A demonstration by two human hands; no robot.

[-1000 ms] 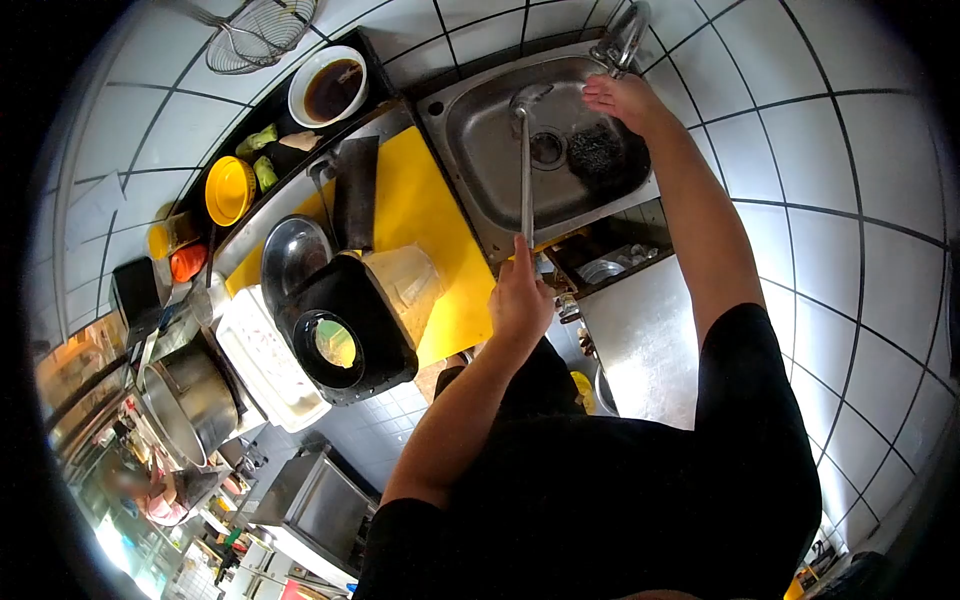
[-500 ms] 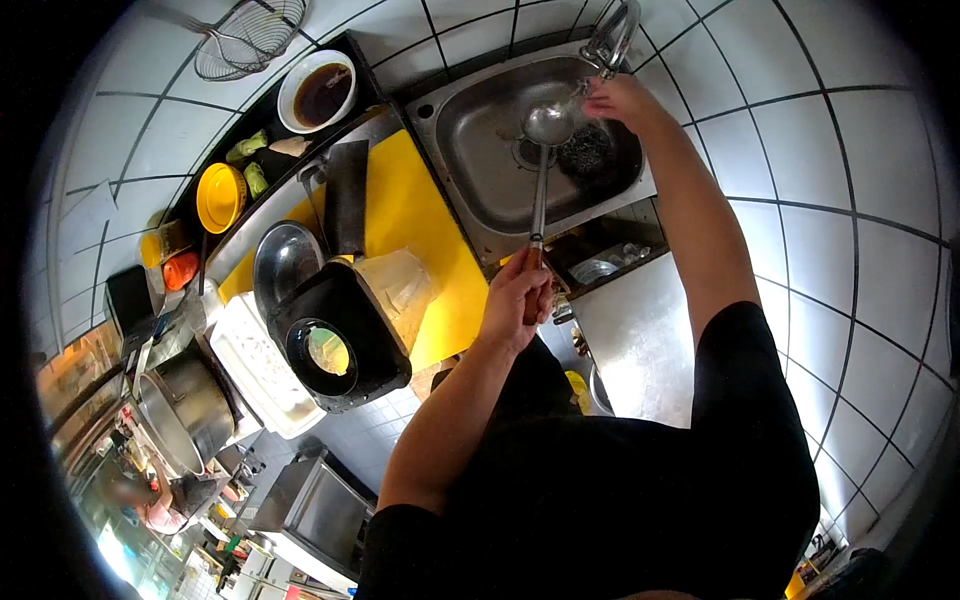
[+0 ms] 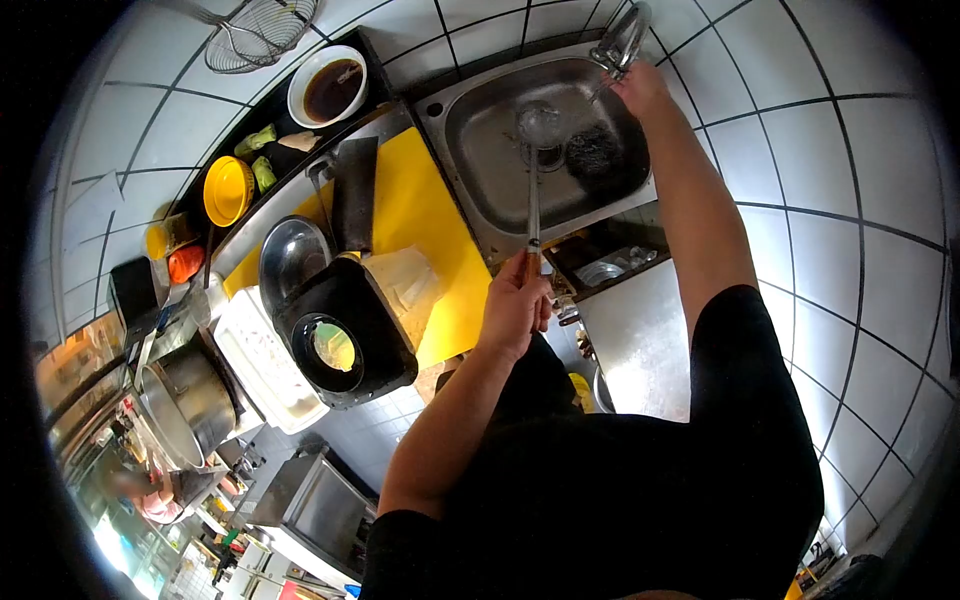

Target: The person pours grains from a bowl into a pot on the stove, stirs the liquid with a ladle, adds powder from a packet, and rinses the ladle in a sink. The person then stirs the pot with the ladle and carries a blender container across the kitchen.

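Observation:
My left hand (image 3: 515, 308) is wrapped round the wooden grip of a long metal ladle (image 3: 534, 200). Its round bowl is over the sink (image 3: 480, 190), near the drain, and looks blurred. At the curved metal faucet (image 3: 622, 40), my right hand (image 3: 641, 90) is up against the spout end. Its fingers are partly hidden there, so I cannot tell whether they grip the spout. A dark wire-like scrubber (image 3: 594, 152) lies on the sink floor beside the ladle bowl.
Left of the sink, a yellow cutting board (image 3: 455, 255) carries a cleaver (image 3: 354, 195) and a black container (image 3: 345, 340). A metal bowl (image 3: 293, 258) stands alongside. Behind are a white bowl of dark liquid (image 3: 333, 88) and a yellow bowl (image 3: 228, 190). A person (image 3: 155, 500) is far off.
My right hand has moved up and right, closer to the faucet's end. The ladle bowl has shifted slightly left in the sink and now looks blurred. My left hand keeps its hold.

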